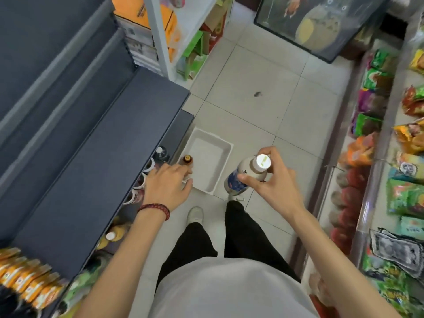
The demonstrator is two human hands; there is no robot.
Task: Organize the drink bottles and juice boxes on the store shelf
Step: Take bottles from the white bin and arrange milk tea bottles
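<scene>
Fingers of my right hand: clenched round the shoulder of a milky bottle, its white cap up, held above the floor.
Fingers of my left hand: released and spread, reaching down, the tips at a brown-capped bottle; I could not tell whether they touched it.
Dark shelf: left of my left fingers, its upper tiers bare where they showed.
White tray: on the floor just beyond and between my two sets of fingers; its bed showed nothing in it.
Juice boxes: orange, in a row on the shelf, well behind my left fingers.
Shelved bottles: a row under the shelf lip, just left of my left fingers.
Done: I judged most of the stock shelved, since the tray looked emptied.
Left: the milky bottle in my grasp and the brown-capped one, both not yet on the shelf.
Hidden: the lowest tier lay mostly under the tier above, so only caps showed. Labels were blurred. The juice boxes were cut off at the frame edge. Whether the brown-capped bottle stood inside the tray's corner or beside it, I could not tell.
</scene>
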